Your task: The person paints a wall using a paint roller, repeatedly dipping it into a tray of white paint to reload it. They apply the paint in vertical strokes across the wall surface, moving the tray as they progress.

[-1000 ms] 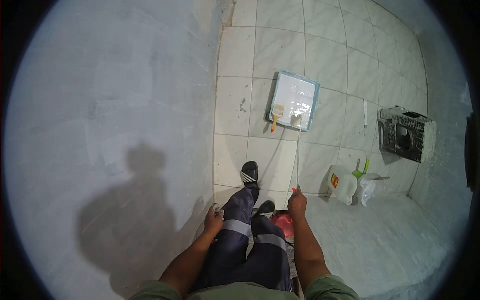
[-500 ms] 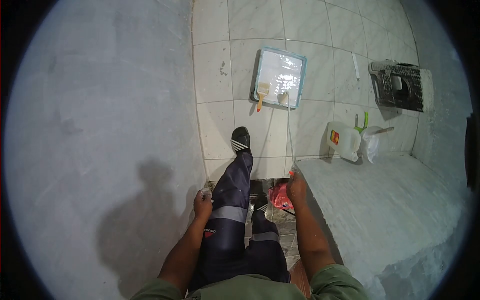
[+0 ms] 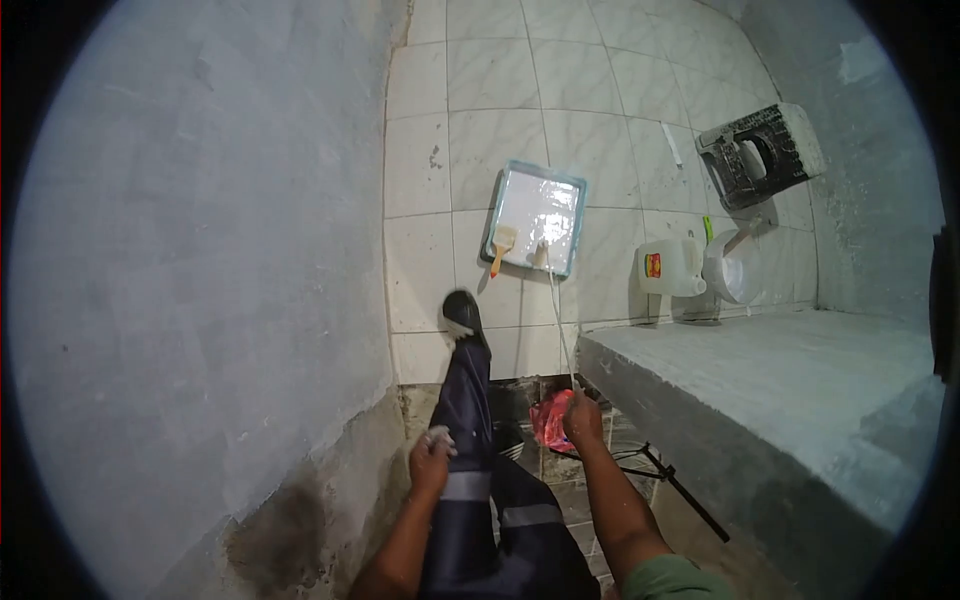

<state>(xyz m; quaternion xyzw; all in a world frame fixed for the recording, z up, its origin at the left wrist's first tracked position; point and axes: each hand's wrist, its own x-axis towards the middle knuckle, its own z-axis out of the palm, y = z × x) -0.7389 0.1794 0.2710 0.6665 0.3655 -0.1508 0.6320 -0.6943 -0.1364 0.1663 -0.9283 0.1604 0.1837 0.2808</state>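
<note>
My right hand [image 3: 583, 420] is closed around the near end of a long thin pole [image 3: 562, 328]. The pole slants forward over the tiles, and its far end, a small tan head, rests at the near edge of a blue-rimmed paint tray [image 3: 581, 222]. White paint [image 3: 522, 205] fills the tray, glossy under the light. A flat paintbrush [image 3: 503, 246] with a wooden, red-tipped handle leans across the tray's near left rim. In front of my thigh, my left hand [image 3: 430, 465] is curled, with something whitish at its fingers that I cannot make out.
A plastic jug [image 3: 672, 268] and a white tub [image 3: 735, 275] stand beside the grey ledge [image 3: 740, 365] on the right. Farther back lies a paint-spattered black stool [image 3: 760, 155]. Beyond my right hand are a red bag [image 3: 550, 420] and a black metal frame [image 3: 655, 465]. A grey wall [image 3: 220, 250] runs along the left.
My view has tilted and shifted, so the tray sits lower in it and more of the black frame shows. The pole stays in my right hand, its head at the tray.
</note>
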